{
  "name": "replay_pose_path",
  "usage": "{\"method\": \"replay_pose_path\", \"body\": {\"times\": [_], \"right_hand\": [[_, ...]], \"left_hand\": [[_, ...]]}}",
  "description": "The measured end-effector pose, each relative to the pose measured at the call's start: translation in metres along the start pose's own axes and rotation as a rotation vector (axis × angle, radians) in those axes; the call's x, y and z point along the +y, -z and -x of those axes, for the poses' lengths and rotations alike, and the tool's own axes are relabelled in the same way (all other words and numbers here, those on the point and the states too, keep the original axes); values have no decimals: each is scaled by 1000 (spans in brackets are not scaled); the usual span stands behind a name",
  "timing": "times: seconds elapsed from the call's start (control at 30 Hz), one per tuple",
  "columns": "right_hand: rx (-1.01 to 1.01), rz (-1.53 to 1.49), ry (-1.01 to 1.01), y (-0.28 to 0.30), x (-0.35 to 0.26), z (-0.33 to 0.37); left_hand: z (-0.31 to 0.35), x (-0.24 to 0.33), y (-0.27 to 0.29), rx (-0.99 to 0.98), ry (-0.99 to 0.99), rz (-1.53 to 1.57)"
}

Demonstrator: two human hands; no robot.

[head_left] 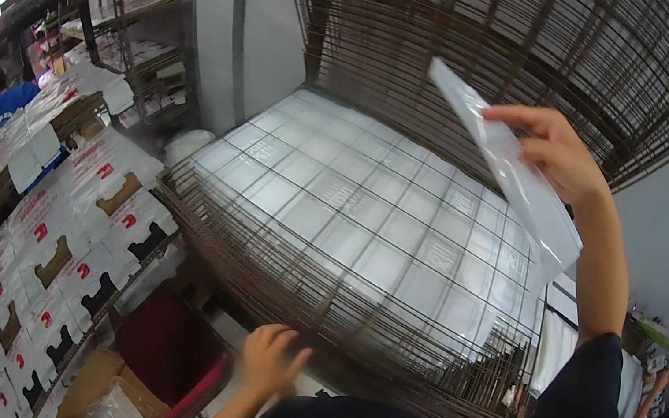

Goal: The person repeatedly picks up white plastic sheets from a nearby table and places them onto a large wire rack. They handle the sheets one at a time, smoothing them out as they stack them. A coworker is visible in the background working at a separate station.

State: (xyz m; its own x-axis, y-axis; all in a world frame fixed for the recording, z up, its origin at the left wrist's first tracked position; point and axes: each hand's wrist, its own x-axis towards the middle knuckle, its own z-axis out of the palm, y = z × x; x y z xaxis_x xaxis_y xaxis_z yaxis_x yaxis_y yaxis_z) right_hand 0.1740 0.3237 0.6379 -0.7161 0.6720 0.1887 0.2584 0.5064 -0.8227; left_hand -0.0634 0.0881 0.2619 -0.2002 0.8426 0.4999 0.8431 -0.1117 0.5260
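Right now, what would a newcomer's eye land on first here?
First, the glossy white plastic sheet in the right hand, held up right of centre. Next, the grid-crossed white printed sheets spread mid-frame, beside dark wire racks raised at upper right. Then, rows of red-printed white plastic bags at left.

Open air lies over the wire-rack stack (278, 293) — a hand could cross there from the left. 2 things narrow the right side: the white plastic sleeve (504, 166) in the right hand (555, 152) and, beyond it, tilted wire racks (489, 20). A dark-red chair (167, 337) blocks left of the left hand (273, 358).
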Motion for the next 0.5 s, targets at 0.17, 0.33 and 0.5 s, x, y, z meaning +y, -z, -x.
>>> {"method": "replay_pose_path", "body": {"times": [0.17,0.33,0.5], "right_hand": [[-296,246,1,-76,-70,-108],[-348,171,281,-124,-78,-208],[-165,7,218,-132,-40,-290]], "left_hand": [[31,-80,32,-123,367,-175],[81,-117,36,-168,608,-307],[111,-123,38,-244,802,-263]]}}
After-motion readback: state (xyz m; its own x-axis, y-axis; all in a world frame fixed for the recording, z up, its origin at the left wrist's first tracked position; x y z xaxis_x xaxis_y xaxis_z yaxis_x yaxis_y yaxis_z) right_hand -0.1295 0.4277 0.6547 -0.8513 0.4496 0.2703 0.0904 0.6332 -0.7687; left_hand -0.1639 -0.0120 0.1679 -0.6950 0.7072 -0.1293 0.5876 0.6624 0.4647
